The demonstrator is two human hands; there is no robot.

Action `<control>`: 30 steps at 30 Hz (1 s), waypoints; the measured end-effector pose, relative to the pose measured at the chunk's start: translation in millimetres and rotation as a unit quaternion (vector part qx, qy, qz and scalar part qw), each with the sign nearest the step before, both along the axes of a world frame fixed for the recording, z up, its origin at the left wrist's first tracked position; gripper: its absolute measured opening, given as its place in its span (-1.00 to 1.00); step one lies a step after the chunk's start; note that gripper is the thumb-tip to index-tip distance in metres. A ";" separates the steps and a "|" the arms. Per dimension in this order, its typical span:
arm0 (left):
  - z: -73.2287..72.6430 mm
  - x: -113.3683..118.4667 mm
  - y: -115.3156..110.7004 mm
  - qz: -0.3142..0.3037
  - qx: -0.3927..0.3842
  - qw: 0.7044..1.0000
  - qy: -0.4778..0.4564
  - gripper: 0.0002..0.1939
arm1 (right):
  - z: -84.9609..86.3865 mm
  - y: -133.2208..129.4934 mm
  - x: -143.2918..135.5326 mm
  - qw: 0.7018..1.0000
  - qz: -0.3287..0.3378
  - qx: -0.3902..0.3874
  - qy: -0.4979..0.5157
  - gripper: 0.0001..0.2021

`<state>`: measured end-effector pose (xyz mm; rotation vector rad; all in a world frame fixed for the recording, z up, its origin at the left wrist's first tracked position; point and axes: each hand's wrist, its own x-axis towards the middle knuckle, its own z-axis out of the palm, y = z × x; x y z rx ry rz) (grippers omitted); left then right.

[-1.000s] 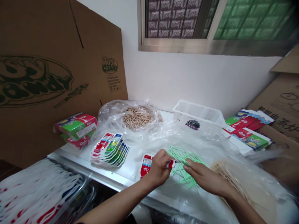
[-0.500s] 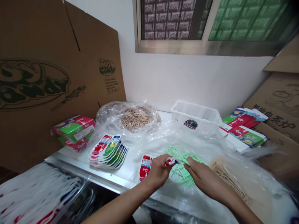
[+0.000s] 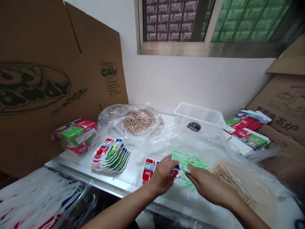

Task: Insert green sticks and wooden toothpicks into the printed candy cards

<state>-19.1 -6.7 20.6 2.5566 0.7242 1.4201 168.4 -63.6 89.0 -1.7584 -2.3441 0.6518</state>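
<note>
My left hand (image 3: 164, 175) is closed around a small red, white and blue candy packet (image 3: 175, 172), whose end pokes out past the fingers. Just to its right, my right hand (image 3: 208, 184) is over a loose pile of thin light-green sticks (image 3: 190, 160), thumb and fingers pressed together. What they pinch, if anything, is hidden. A bottle-shaped red Cola packet (image 3: 148, 170) lies on the table beside my left hand, with part of another packet behind the hand. Further left is a fanned stack of joined red and green bottle-shaped packets (image 3: 111, 156).
Brown sticks (image 3: 138, 122) lie in a clear plastic bag at the back; more tan sticks (image 3: 232, 184) are by my right forearm. A white basket (image 3: 200, 117) stands by the wall. Printed boxes (image 3: 76, 133) and flat cartons (image 3: 250, 136) flank the table. White-edged packets (image 3: 40, 197) fill the lower left.
The packet in my left hand has turned from pointing up and right to lying lower, showing more of its face. My right hand has shifted slightly left and down at the green sticks.
</note>
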 end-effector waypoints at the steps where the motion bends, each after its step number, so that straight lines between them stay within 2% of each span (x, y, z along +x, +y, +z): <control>1: 1.6 -0.8 0.7 -0.011 0.019 1.000 0.011 -0.62 | 0.5 1.6 2.0 1.000 0.008 -0.015 0.001 -0.77; 4: 4.9 -1.6 2.0 -0.047 0.055 0.996 0.059 -0.61 | 0.9 7.8 6.1 0.998 0.035 -0.057 -0.007 -0.77; 7: 6.5 2.8 -1.9 -0.060 0.049 0.986 0.147 -0.63 | -0.6 15.7 3.9 0.994 0.067 -0.072 -0.046 -0.67; 10: 8.1 10.8 -11.3 -0.011 -0.030 0.971 0.238 -0.67 | 0.5 24.4 -1.0 0.992 0.070 -0.076 -0.075 -0.41; 12: 9.8 14.6 -17.0 0.010 -0.108 0.962 0.249 -0.72 | 3.2 30.0 -1.6 0.994 0.075 -0.066 -0.051 -0.27; 15: 12.8 15.3 -19.6 -0.013 -0.234 0.957 0.169 -0.84 | 4.0 37.1 0.9 0.997 0.076 0.004 0.026 -0.27; 18: 13.0 14.4 -16.2 -0.038 -0.350 0.935 0.045 -0.92 | -6.9 41.2 -1.0 0.987 0.005 0.016 0.158 -0.32; 20: 9.7 15.2 -13.5 -0.069 -0.421 0.903 -0.039 -0.87 | -19.6 41.3 -6.5 0.962 -0.057 -0.021 0.268 -0.34; 23: 1.5 16.9 -11.6 -0.099 -0.521 0.833 -0.159 -0.77 | -38.6 37.7 -15.2 0.906 -0.149 -0.045 0.394 -0.46; 26: -5.1 16.5 -12.9 -0.102 -0.583 0.776 -0.220 -0.69 | -49.3 32.4 -18.6 0.884 -0.175 -0.065 0.429 -0.63; 30: -7.3 14.8 -16.0 -0.098 -0.595 0.766 -0.224 -0.70 | -50.7 30.4 -18.8 0.891 -0.167 -0.038 0.420 -0.72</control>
